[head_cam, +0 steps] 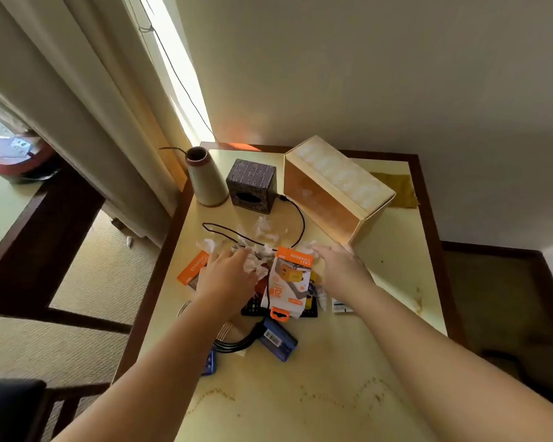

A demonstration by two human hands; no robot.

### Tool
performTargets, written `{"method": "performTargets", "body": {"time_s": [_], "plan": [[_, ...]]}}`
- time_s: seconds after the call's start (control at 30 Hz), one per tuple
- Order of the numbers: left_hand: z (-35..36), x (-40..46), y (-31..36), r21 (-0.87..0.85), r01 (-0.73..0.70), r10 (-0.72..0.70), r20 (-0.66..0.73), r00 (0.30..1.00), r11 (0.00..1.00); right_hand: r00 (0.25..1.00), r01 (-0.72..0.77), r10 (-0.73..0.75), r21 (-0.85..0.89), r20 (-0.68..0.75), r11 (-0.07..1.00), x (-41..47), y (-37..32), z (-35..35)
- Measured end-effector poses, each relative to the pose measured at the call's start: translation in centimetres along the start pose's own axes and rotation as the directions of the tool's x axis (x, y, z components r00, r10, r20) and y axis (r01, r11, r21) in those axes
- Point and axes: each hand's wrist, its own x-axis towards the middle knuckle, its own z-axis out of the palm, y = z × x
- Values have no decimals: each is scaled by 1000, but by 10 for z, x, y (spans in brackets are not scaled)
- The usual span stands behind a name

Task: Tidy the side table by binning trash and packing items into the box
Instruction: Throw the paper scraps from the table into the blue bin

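A pale cardboard box [336, 186] lies on its side at the back right of the yellow side table [393, 282], its opening facing front left. Crumpled white tissues [265, 229] are scattered mid-table over a black cable [296, 215]. My left hand [227, 272] grips a wad of tissue [254, 264] beside an orange-and-white fast charger pack [289, 282]. My right hand [336, 260] reaches past the pack with straight fingers toward a tissue scrap [307, 244] near the box. Another orange pack [192, 266] lies left of my left hand. A blue box [278, 339] and coiled cables [233, 344] lie nearer me.
A cream cone-shaped vase [205, 180] and a dark patterned cube tissue holder [251, 185] stand at the table's back left, next to the curtain [109, 122]. A small white bottle [321, 296] and a card [342, 306] lie right of the pack. Carpeted floor lies left.
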Motion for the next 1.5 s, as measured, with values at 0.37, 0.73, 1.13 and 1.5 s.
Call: {"method": "performTargets", "body": {"time_s": [0.37, 0.73, 1.13, 1.5], "plan": [[24, 38, -3, 162, -26, 5, 132, 991, 986, 984, 125, -79, -303, 160, 945, 57, 10, 3], [42, 43, -1, 224, -18, 12, 30, 999, 974, 984, 179, -156, -446, 87, 877, 64, 25, 31], [38, 25, -6, -59, -101, 72, -380, 922, 993, 958, 214, -240, -168, -157, 962, 58, 39, 34], [22, -27, -39, -318, -137, -16, -435, 900, 938, 972, 225, -228, 53, 50, 973, 107, -23, 4]]}}
